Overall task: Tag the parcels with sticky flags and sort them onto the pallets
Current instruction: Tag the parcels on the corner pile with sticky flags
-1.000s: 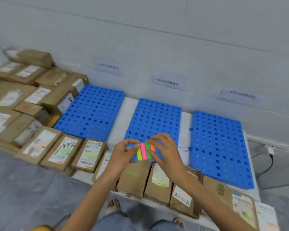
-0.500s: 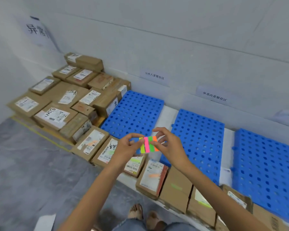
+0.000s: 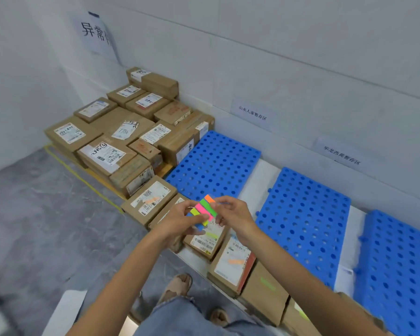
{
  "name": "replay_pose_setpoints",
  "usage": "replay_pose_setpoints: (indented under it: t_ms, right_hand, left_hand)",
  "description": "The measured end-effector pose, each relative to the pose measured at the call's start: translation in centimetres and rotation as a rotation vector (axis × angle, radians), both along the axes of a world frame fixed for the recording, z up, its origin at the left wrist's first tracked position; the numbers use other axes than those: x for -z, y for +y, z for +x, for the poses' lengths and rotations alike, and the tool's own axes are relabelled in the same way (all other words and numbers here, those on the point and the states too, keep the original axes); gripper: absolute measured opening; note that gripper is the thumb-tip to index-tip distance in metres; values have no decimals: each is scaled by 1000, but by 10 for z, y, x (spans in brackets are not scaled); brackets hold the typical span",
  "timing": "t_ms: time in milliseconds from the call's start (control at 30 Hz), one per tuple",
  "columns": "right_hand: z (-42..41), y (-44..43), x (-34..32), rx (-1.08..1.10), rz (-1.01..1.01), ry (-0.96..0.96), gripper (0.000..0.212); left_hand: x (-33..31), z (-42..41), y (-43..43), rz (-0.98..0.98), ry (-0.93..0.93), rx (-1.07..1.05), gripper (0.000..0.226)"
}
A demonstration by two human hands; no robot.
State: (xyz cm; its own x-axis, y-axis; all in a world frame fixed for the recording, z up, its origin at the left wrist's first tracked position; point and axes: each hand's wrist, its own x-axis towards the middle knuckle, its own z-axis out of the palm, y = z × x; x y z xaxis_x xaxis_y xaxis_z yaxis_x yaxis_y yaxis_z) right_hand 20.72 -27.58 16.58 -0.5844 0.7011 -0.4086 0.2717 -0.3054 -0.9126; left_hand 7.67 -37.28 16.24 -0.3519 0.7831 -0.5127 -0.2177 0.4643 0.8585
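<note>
Pinching the sticky flag pad with fingers of left hand and right hand, person risks peeling several thin flags together.

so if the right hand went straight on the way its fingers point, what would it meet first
The sticky flags: the right hand points left at the pad, and its fingertips seem to be at its edge. Just past it is the left hand, which holds the pad. Depth is unclear.

One head view, tilted forward and down: left hand, right hand close at centre frame, floor lower left, wall up top, pallets right.
</note>
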Motion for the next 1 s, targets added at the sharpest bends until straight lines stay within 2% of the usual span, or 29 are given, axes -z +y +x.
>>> replay_pose_setpoints:
  t_ms: [100,233,400,533,633,733,800,1000]
  right_hand:
    - [-46,5,3,-33,58,13,10]
    - [-122,17,19,26,119,10,12]
    - [-223,24,54,-8,109,-39,33]
    - [-289,20,76,-76,8,-95,42]
    - [-321,17,91,-72,-26,-163,48]
    - [-338,19,101,-76,15,-221,53]
    - [-344,25,106,-80,37,-255,55]
    - [-354,36,121,-121,73,-348,48]
  left_hand:
    - [3,-37,3,-6,8,24,25]
    - [9,-106,8,38,-18,-140,16]
    - [34,-214,6,19,266,-385,4]
    - [56,-277,8,-35,428,-368,3]
    - [86,-298,5,-69,518,-281,12]
    - [120,-309,0,-136,605,-237,6]
    - [133,-313,0,-179,687,-225,13]
    - [139,-315,-2,-170,642,-321,19]
